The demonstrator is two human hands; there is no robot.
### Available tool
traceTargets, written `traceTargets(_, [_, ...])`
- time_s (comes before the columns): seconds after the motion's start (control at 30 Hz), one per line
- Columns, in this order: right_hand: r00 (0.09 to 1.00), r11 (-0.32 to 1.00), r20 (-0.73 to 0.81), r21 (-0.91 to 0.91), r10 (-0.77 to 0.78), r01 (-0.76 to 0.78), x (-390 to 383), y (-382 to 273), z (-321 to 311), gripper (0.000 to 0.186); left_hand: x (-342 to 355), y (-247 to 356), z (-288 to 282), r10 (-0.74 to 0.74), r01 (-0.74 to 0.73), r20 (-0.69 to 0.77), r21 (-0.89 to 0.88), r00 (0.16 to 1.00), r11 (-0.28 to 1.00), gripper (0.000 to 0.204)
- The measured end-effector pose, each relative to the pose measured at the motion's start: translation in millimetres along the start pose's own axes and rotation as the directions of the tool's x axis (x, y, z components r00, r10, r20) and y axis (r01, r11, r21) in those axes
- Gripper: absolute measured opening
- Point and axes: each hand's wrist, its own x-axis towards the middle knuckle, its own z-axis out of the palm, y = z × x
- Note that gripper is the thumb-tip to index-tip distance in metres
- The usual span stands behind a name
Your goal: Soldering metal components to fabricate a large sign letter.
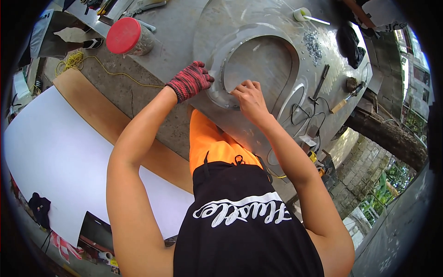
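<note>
A curved sheet-metal piece (287, 39) lies on the grey metal table in front of me, its thin upright wall bending round a rounded inner space. My left hand (193, 82), in a red and black knit glove, is closed at the left outer edge of the piece. What its fingers grip, if anything, is hidden. Bare and pinched, my right hand (250, 96) is at the near end of the inner space, close to the upright wall. Anything between those fingertips is too small to make out.
A clear tub with a red lid (123, 36) stands at the table's left edge. Small metal bits (312, 46), a whitish roll (302, 15), a wooden-handled tool (340, 106) and black cord lie rightward. A large white sheet (60, 152) leans left. Other people stand at both far corners.
</note>
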Motion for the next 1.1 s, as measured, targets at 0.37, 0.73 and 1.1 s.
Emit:
traceTargets(0.37, [1.000, 0.998, -0.002, 0.063, -0.002, 0.002, -0.4, 0.6, 5.1, 0.027, 6.9, -1.4, -4.0, 0.026, -0.025, -0.014, 0.063, 1.000, 0.998, 0.023])
traceTargets(0.73, [1.000, 0.996, 0.019, 0.085, 0.007, -0.008, 0.1, -0.2, 7.3, 0.027, 11.6, 5.1, -1.3, -0.086, 0.082, 0.031, 0.117, 0.996, 0.990, 0.020])
traceTargets(1.1, [0.983, 0.992, -0.159, 0.107, 0.086, -0.070, -9.1, -27.1, 9.1, 0.026, 4.3, 17.9, -9.2, -0.142, 0.140, 0.023, 0.042, 0.990, 0.989, 0.017])
